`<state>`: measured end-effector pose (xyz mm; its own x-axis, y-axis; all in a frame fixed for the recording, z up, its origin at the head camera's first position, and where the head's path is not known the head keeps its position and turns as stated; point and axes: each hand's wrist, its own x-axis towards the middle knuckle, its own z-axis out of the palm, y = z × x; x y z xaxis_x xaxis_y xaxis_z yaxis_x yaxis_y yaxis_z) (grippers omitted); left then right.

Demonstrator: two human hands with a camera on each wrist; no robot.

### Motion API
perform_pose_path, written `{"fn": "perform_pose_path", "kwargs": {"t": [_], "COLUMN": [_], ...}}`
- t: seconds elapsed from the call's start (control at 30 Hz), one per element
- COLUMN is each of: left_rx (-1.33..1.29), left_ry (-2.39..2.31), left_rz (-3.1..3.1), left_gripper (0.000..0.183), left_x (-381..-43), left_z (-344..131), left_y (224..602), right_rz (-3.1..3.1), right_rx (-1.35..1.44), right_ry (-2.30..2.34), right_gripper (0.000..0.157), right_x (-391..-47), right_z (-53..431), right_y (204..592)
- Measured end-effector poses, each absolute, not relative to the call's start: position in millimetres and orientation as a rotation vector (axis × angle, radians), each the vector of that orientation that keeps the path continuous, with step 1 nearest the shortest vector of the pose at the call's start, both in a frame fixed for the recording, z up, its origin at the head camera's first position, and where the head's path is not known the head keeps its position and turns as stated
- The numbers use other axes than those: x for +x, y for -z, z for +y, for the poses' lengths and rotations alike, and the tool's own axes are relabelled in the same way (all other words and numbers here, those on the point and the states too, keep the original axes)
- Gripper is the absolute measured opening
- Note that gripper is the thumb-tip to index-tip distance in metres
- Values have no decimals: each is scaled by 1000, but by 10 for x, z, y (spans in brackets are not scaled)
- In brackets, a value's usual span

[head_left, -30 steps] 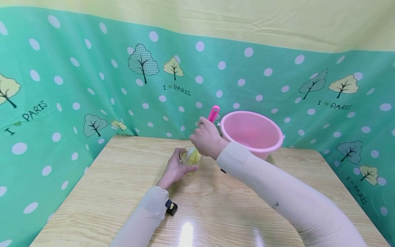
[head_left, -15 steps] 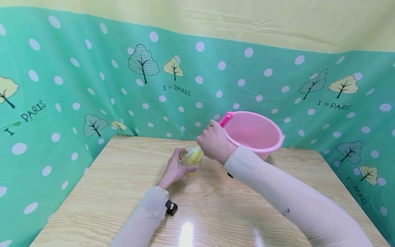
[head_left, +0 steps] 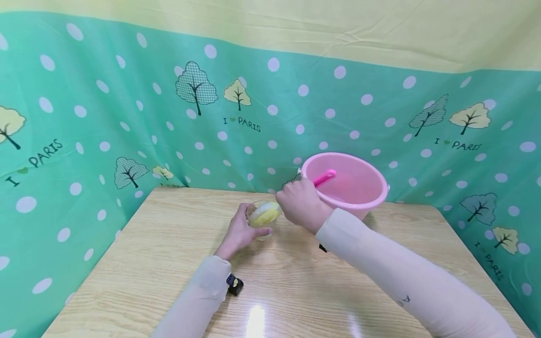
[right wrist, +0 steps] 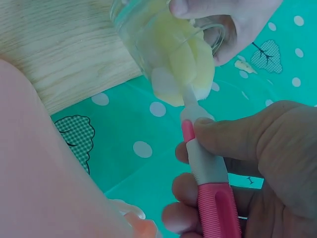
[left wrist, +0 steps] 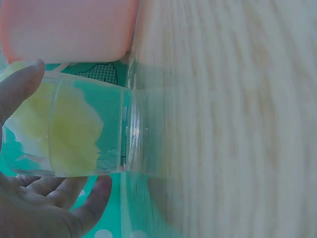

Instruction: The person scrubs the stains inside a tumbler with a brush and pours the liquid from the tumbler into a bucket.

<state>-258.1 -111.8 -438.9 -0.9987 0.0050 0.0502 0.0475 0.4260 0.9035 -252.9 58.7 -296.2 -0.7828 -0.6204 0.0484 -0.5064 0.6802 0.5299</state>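
My left hand (head_left: 240,234) grips a clear glass cup (left wrist: 111,116) around its side, thumb on one side and fingers on the other. The cup stands on the table, its base at the wood in the left wrist view. My right hand (head_left: 303,202) holds a sponge cup brush by its pink and white handle (right wrist: 218,208), thumb laid along the grip. The yellow and white sponge head (right wrist: 198,59) is partly inside the cup and bulges out at the rim. In the head view the handle tilts right, its pink end over the bucket's opening.
A pink bucket (head_left: 372,201) stands at the back of the table, just right of my right hand. The wooden table (head_left: 296,281) meets a green dotted curtain (head_left: 148,117) behind and at the sides. A black device (head_left: 235,284) sits at my left wrist.
My right hand has moved right and slightly down, tipping the brush handle from near upright toward the bucket. The sponge head has risen toward the cup's rim. My left hand and the cup stay put.
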Motion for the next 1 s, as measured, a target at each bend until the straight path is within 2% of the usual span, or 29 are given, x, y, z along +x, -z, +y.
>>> {"fn": "perform_pose_path", "kwargs": {"t": [1.0], "left_rx": [-66], "left_ry": [1679], "left_rz": [-2580], "left_gripper": [89], "left_x": [-2554], "left_z": [-1111], "left_y": [4368], "right_rz": [-2719], "right_rx": [779], "right_ry": [415], "right_gripper": [5], "right_x": [-2374], "right_z": [807], "right_y": [3290]}}
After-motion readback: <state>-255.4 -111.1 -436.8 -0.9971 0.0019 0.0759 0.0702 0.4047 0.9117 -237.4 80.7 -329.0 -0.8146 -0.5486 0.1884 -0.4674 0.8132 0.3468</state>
